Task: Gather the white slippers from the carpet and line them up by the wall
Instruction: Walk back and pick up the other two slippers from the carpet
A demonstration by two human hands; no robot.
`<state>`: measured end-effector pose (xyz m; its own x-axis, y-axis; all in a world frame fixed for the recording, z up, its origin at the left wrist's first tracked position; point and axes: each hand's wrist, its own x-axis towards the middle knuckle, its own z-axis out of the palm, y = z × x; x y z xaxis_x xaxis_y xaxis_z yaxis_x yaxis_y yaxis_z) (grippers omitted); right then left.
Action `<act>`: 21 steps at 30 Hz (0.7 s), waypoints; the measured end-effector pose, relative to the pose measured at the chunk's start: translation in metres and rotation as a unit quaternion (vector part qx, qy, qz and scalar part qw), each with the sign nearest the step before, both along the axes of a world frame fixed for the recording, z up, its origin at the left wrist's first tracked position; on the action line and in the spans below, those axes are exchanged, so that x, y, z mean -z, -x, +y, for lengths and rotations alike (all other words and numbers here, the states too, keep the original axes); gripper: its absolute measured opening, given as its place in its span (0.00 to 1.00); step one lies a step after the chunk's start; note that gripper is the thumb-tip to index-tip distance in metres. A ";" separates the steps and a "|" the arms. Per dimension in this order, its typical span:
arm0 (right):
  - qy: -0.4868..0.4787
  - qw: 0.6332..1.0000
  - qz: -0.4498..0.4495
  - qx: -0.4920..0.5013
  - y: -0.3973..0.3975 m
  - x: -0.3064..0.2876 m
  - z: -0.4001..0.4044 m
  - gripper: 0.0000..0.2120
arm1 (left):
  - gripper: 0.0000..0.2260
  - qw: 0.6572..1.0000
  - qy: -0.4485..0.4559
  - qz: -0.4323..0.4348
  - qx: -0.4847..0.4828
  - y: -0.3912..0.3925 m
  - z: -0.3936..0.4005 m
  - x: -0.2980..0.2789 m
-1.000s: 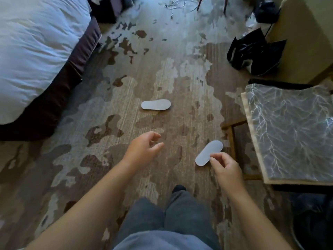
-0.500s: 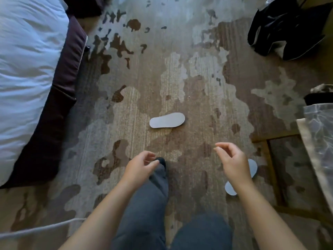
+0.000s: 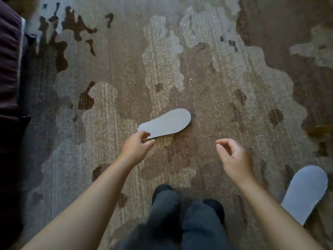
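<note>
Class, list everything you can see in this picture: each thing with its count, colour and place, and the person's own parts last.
slippers: two, white, sole up; one mid-carpet, one at lower right
carpet: one, brown with pale grey patches, fills the floor
bed edge: one, dark purple, far left
wooden frame piece: one, brown, right edge
legs: two, dark grey trousers, bottom centre
left hand: pinching the middle slipper's near end
right hand: empty, fingers curled, above carpet

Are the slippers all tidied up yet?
Not yet. Nothing is lined up; no wall is in view. The left hand is just pinching the end of one slipper lying sole-up on the carpet. The right hand is empty. The other slipper still lies by the right arm.
</note>
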<state>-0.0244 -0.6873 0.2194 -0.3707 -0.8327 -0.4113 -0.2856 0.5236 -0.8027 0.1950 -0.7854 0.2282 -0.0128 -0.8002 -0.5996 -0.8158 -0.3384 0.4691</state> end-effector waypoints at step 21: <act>-0.189 0.923 0.225 -0.249 -0.016 0.344 -0.014 0.27 | 0.18 0.985 0.063 -0.104 0.122 -0.032 -0.086 0.343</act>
<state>-0.0083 -0.7008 -0.1245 -0.1853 -0.7743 -0.6050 -0.8260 0.4563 -0.3310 0.2271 -0.8717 -0.1143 -0.1010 -0.8572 -0.5050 -0.9486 -0.0700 0.3086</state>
